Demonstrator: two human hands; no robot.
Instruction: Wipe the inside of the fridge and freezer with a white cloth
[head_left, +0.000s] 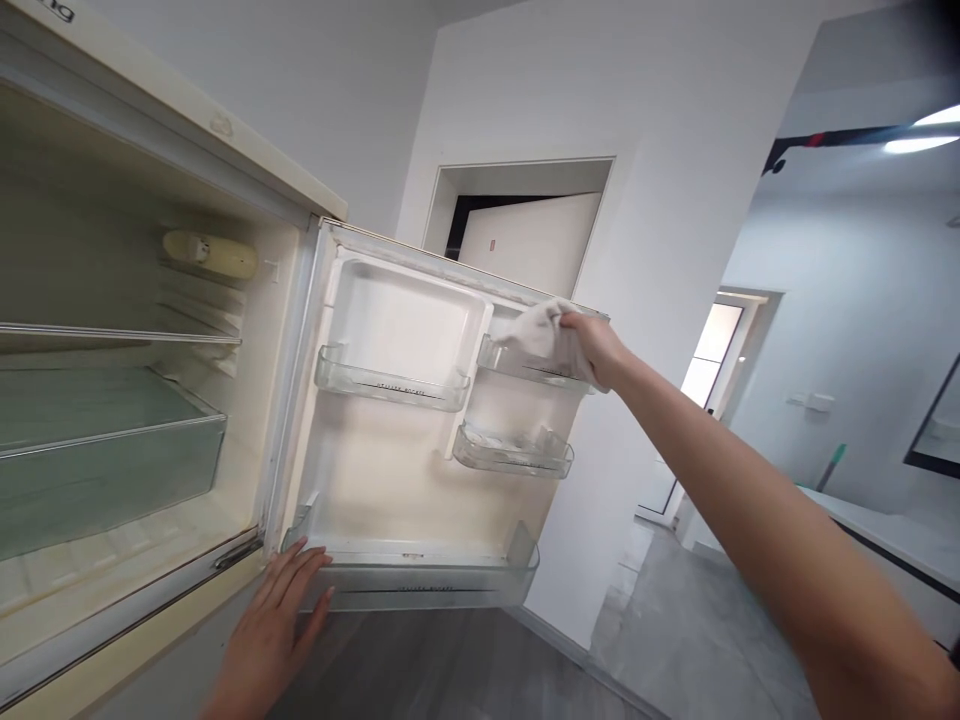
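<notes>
An open refrigerator door [390, 470] stands in front of me, its inner side facing me. My right hand [596, 345] grips a whitish cloth [544, 330] at the upper right shelf bin [517, 368], near the door's top outer corner. Part of that bin is hidden behind the cloth. Low on the hinge side, my left hand [277, 620] rests with its fingers spread against the left end of the long bottom bin [427, 588]. Two more clear bins, the upper left bin [390, 390] and the middle right bin [514, 455], are fixed to the door.
To the left is the refrigerator's inside, with a glass shelf [112, 335], a clear drawer [112, 490] and a yellowish lamp cover [210, 255]. Behind the door are a white wall [645, 230] and a doorway with a white door [532, 240]. A counter [892, 540] stands at right.
</notes>
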